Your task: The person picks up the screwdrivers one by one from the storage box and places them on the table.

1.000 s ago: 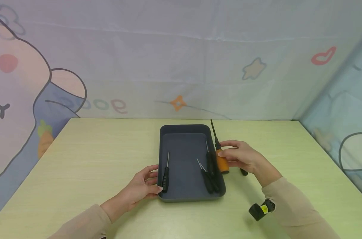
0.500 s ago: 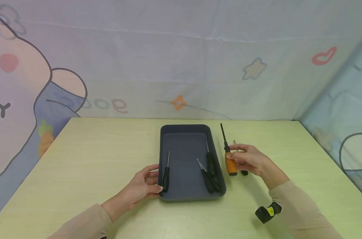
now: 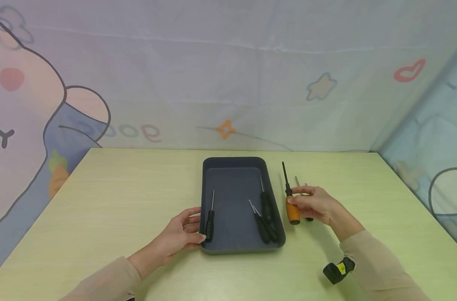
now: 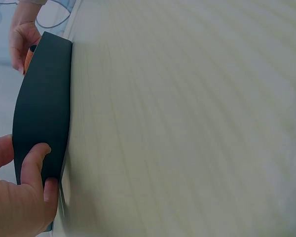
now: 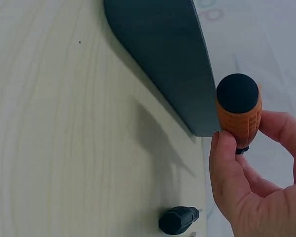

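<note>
My right hand point(image 3: 314, 205) pinches a screwdriver point(image 3: 293, 211) by its orange handle, shaft pointing away. In the right wrist view the screwdriver point(image 5: 239, 111) is held above the table, its shadow apart from it. A grey tray point(image 3: 232, 246) stands left of it. My left hand point(image 3: 177, 234) holds the tray's near left side, thumb at the rim and fingers against the outer wall. Inside lie a black-handled screwdriver point(image 3: 209, 225) at the left and several more, including one screwdriver point(image 3: 265, 205), at the right.
On the table point(image 3: 138, 188), right of the tray, a black screwdriver handle point(image 5: 177, 220) lies under my right hand, mostly hidden by it in the head view. A thin shaft point(image 3: 297, 180) shows past the fingers. A printed cloth point(image 3: 251, 83) hangs behind.
My right hand has carried the orange screwdriver rightward from beside the tray's right rim, then slightly nearer to me. The left hand and the tray have stayed put.
</note>
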A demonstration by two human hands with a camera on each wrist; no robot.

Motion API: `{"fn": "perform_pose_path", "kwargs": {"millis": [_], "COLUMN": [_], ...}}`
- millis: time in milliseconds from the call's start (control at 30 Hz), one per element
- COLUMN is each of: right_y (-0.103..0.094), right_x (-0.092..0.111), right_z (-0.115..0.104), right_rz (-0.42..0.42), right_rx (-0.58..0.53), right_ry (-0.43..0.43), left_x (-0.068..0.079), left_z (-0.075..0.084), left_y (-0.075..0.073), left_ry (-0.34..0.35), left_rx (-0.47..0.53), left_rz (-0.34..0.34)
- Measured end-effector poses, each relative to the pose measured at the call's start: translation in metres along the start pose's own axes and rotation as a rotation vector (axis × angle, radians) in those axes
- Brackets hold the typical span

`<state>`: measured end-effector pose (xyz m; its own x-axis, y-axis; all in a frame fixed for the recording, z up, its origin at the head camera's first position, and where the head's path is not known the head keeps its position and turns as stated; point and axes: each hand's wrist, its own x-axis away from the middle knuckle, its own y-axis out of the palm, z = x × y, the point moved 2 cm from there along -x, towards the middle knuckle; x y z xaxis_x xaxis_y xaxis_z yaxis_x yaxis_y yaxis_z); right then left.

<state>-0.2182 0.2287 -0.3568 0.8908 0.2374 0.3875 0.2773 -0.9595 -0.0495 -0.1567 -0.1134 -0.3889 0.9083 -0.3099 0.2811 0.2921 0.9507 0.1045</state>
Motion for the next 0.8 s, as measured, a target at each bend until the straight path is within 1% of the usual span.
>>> {"fn": "perform_pose_path", "kwargs": {"millis": [300,567,800], "right_y": [-0.002,0.003,0.008], "right_x": [-0.002,-0.008,-0.011], "right_z": [0.008,0.014,0.015], "right_rz": [0.006,0.029,0.074], "right_rx": [0.029,0.031,0.101], "right_ry": [-0.005,-0.004,0.023], "left_x": [0.001,0.002,0.003], "left_z": [0.001,0.0,0.0], "left_y": [0.0,-0.002,-0.002], "left_ry": [-0.002,0.003,0.004], "left_rx": [-0.002,-0.01,-0.011], "left_rz": [0.002,-0.002,0.0]}}
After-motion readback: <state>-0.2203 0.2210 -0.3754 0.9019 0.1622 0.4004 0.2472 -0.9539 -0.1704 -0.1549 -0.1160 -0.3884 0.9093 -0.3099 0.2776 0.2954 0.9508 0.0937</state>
